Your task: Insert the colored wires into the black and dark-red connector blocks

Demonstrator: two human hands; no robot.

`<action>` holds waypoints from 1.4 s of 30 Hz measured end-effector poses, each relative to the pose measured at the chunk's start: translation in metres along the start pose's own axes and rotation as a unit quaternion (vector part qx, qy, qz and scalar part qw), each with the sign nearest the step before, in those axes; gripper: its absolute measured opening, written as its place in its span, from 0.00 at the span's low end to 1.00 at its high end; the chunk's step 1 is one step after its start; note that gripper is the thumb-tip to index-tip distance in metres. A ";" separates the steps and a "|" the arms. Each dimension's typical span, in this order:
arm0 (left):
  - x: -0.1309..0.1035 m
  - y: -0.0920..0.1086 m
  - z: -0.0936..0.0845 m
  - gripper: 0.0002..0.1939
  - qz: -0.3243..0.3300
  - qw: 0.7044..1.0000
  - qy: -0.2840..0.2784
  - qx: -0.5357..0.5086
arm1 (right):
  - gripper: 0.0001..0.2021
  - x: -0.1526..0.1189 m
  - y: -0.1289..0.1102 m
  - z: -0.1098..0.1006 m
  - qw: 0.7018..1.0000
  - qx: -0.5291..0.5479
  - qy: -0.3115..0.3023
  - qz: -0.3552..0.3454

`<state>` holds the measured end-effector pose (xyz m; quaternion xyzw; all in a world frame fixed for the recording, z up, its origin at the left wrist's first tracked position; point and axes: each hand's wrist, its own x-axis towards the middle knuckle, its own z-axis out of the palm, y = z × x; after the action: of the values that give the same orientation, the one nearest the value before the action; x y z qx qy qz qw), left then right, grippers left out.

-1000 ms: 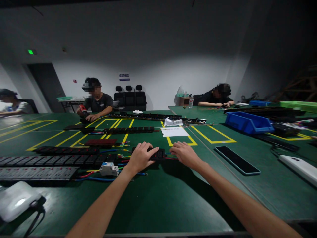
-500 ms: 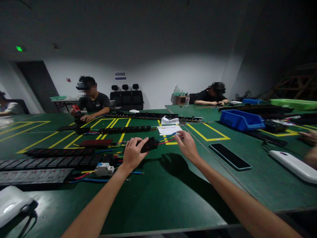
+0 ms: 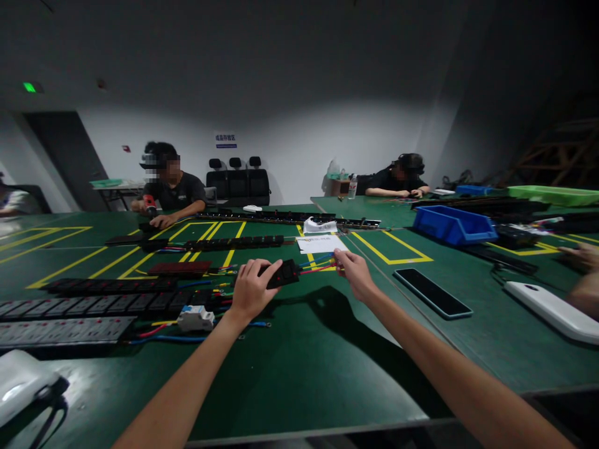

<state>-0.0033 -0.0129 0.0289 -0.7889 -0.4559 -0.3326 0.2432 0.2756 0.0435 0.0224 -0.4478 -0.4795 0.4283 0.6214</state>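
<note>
Gripping the black rectangular socket strip (image 3: 284,273) in my left hand (image 3: 254,292), I hold its near end just above the green tabletop (image 3: 281,386). My right hand's (image 3: 356,274) fingertips pinch the thin red, blue and yellow wires (image 3: 317,267) that extend from its right end, near the white printed paper (image 3: 321,244).

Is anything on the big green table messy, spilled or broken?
One thing looks messy: the crumpled white thing by the white sheet, because it is scrunched up while the sheet lies flat. I see no spill. The black socket strip in the left hand shows no break, though the hand covers part of it.
</note>
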 end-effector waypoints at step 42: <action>-0.001 0.002 0.001 0.28 0.018 0.996 -0.084 0.034 | 0.16 -0.008 0.033 0.006 0.998 -0.018 0.004 0.063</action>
<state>-0.0018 -0.0135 0.0273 -0.8136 -0.4712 -0.2454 0.2364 0.2648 0.0448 -0.0104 -0.4898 -0.4553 0.4564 0.5870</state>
